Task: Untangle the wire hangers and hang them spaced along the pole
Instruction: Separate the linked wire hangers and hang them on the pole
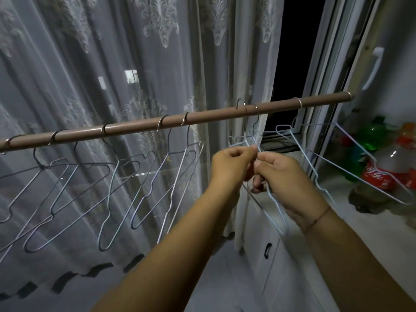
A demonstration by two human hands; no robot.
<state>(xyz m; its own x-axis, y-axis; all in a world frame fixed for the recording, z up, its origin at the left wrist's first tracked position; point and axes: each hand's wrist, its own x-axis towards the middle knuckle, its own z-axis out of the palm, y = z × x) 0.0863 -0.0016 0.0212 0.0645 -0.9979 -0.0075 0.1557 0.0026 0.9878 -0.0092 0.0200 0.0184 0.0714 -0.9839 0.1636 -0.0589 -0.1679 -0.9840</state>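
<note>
Working the last knot of hangers under the pole

Both the left hand (233,164) and right hand (284,176) pinch the tangled hangers (253,140), which dangle just below the pole (202,118) running left-right above; the knot sits between the fingertips, while separated hangers (112,188) hang spaced leftward.

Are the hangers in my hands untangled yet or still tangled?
Still tangled. The pale blue hangers cross each other where the left hand and right hand pinch them, below the pole.
</note>
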